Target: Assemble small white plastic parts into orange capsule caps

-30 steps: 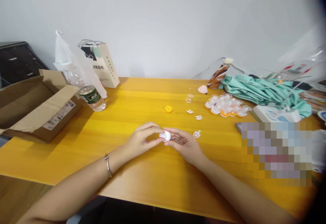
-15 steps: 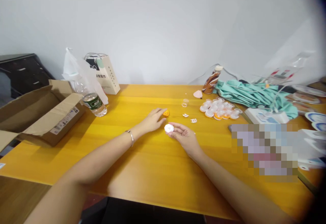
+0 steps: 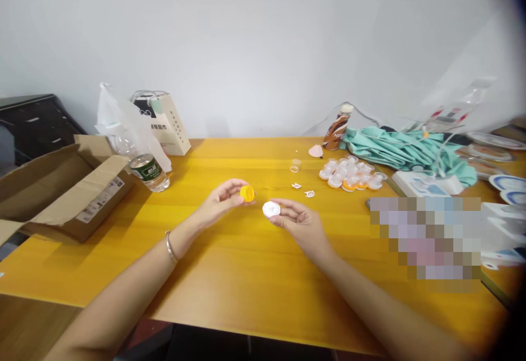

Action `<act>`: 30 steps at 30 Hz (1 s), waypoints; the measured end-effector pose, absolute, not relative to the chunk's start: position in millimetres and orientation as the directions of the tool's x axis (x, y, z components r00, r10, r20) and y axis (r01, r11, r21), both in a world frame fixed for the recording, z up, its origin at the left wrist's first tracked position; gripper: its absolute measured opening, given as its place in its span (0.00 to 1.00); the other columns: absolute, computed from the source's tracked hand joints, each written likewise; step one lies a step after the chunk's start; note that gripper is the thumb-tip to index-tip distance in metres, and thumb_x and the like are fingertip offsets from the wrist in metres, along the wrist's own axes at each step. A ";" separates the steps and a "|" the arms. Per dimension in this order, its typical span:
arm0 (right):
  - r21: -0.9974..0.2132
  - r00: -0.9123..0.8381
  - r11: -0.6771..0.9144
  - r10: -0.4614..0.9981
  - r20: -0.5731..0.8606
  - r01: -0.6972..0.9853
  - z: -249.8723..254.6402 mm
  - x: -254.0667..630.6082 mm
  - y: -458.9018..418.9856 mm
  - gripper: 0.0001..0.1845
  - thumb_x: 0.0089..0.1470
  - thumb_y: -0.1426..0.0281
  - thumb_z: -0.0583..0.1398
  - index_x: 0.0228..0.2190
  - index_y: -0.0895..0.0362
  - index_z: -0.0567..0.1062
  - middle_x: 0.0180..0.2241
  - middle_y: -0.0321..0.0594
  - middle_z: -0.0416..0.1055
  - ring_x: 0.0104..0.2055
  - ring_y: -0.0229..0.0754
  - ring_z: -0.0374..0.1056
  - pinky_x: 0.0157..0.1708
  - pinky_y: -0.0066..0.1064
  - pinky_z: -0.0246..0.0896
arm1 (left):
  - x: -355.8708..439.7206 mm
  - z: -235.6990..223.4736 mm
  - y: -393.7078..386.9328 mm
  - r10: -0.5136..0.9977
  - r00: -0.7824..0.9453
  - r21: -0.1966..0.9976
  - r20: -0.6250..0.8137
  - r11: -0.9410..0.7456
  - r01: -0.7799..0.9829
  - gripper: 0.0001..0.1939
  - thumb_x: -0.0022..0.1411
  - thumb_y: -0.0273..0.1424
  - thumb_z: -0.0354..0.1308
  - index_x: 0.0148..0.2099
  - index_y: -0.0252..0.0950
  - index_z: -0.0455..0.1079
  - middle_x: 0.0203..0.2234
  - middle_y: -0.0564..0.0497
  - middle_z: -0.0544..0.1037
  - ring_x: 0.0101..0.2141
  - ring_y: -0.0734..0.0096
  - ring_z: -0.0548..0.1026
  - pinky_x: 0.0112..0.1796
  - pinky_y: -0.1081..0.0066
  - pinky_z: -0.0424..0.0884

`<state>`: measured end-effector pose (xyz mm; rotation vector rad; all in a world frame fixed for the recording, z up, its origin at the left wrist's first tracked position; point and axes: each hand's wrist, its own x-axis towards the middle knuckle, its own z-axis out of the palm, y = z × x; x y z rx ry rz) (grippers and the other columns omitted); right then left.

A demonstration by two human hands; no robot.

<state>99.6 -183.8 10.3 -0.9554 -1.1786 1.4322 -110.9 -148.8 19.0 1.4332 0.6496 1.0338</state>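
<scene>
Head view shows me the left hand point(image 3: 221, 199) clamping its fingers on a yellow disc point(image 3: 247, 193), the right hand point(image 3: 303, 224) on a white disc point(image 3: 272, 209), above the desk point(image 3: 230, 279) beyond its near edge, both probably light, stiff, best held by rims.

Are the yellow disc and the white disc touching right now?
Apart. The head view shows tabletop between the yellow disc in the left hand and the white disc in the right hand.

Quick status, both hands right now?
Left hand: closed, holding the yellow disc between thumb and fingers.
Right hand: closed, holding the white disc by its edge.
</scene>
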 end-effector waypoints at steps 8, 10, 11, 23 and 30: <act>-0.968 -0.248 0.014 0.966 0.078 -0.251 22.4 96.2 -201.3 0.19 0.35 0.75 0.67 0.34 0.53 0.75 0.29 0.33 0.78 0.32 0.40 0.74 0.38 0.33 0.71 | -108.8 21.5 -175.8 0.791 0.540 0.936 0.289 -0.116 -0.331 0.15 0.56 0.26 0.58 0.47 0.37 0.65 0.41 0.45 0.74 0.37 0.69 0.74 0.38 0.70 0.69; -0.965 -0.254 0.041 0.961 0.109 -0.258 23.1 97.1 -204.2 0.18 0.36 0.75 0.66 0.35 0.53 0.75 0.29 0.33 0.78 0.31 0.39 0.75 0.37 0.32 0.72 | -108.0 22.3 -177.0 0.775 0.545 0.928 0.321 -0.143 -0.343 0.15 0.55 0.26 0.59 0.45 0.37 0.67 0.42 0.45 0.74 0.40 0.68 0.74 0.41 0.68 0.68; -0.965 -0.255 0.055 0.959 0.123 -0.258 23.2 97.4 -205.7 0.18 0.37 0.76 0.66 0.35 0.52 0.75 0.29 0.33 0.78 0.31 0.39 0.75 0.37 0.31 0.72 | -107.6 22.7 -177.6 0.770 0.545 0.924 0.332 -0.150 -0.352 0.15 0.54 0.26 0.60 0.45 0.37 0.67 0.42 0.45 0.74 0.41 0.67 0.73 0.42 0.67 0.68; -0.970 -0.196 0.229 0.950 0.242 -0.085 20.5 97.5 -212.6 0.19 0.38 0.72 0.67 0.37 0.51 0.73 0.32 0.33 0.78 0.34 0.41 0.74 0.40 0.34 0.73 | -103.9 26.6 -181.2 0.757 0.529 0.920 0.384 -0.265 -0.289 0.13 0.58 0.26 0.56 0.47 0.37 0.67 0.44 0.44 0.72 0.45 0.65 0.71 0.45 0.64 0.66; -0.960 -0.203 0.263 0.939 0.277 -0.096 18.4 96.5 -211.4 0.20 0.39 0.73 0.67 0.38 0.51 0.73 0.33 0.33 0.77 0.35 0.40 0.74 0.41 0.33 0.72 | -104.9 27.5 -180.5 0.744 0.535 0.916 0.400 -0.307 -0.258 0.14 0.58 0.26 0.55 0.48 0.37 0.66 0.44 0.44 0.73 0.44 0.66 0.71 0.44 0.65 0.66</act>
